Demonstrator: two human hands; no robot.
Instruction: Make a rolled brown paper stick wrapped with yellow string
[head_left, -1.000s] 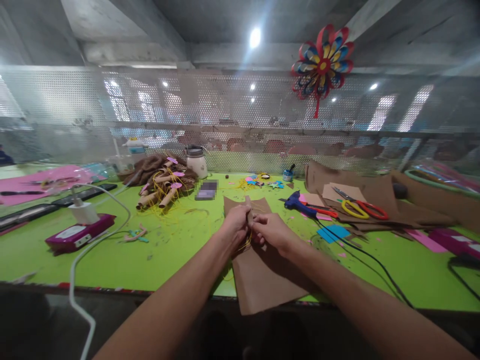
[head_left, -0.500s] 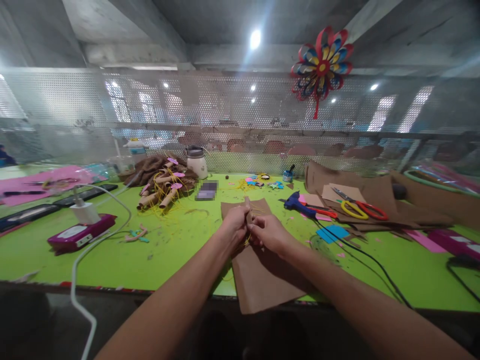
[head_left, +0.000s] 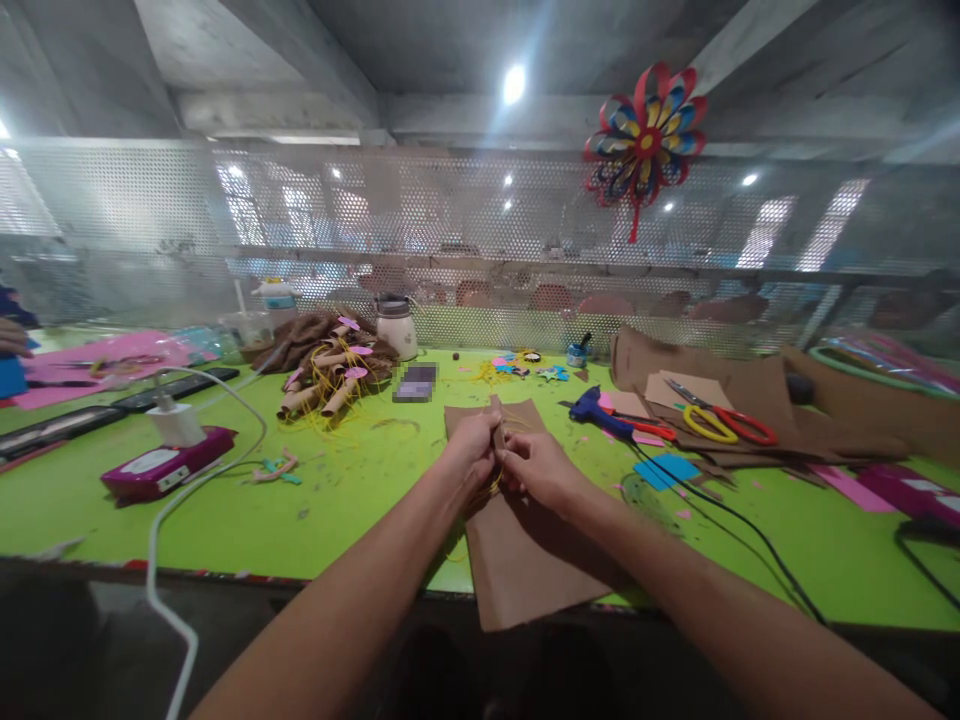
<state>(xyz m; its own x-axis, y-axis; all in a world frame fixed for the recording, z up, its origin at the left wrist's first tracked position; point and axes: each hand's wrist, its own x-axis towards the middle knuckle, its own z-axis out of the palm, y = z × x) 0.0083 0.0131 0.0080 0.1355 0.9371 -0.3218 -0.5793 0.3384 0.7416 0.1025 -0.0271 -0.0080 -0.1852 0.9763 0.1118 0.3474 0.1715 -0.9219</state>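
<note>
My left hand (head_left: 472, 448) is closed around a narrow brown paper roll (head_left: 496, 406), whose upper end pokes out above the fingers. From the other side my right hand (head_left: 541, 468) pinches the same roll lower down, thumb and fingertips pressed to it. Thin yellow string (head_left: 493, 488) shows just below the fingers; how it runs round the roll is hidden. Both hands are over a sheet of brown paper (head_left: 536, 575), which lies on the green table (head_left: 360, 510) and overhangs its front edge.
Left of centre is a pile of brown paper tubes (head_left: 341, 398) with yellow string. A blue glue gun (head_left: 600, 410), scissors (head_left: 724, 422) and blue paper (head_left: 666, 470) are at right. A white cable (head_left: 154, 560) runs from a purple power strip (head_left: 166, 468). Another person's hand (head_left: 11, 338) is far left.
Another person's hand with something blue has come in at the left edge. The view has shifted slightly. My two hands keep nearly the same hold on the paper roll.
</note>
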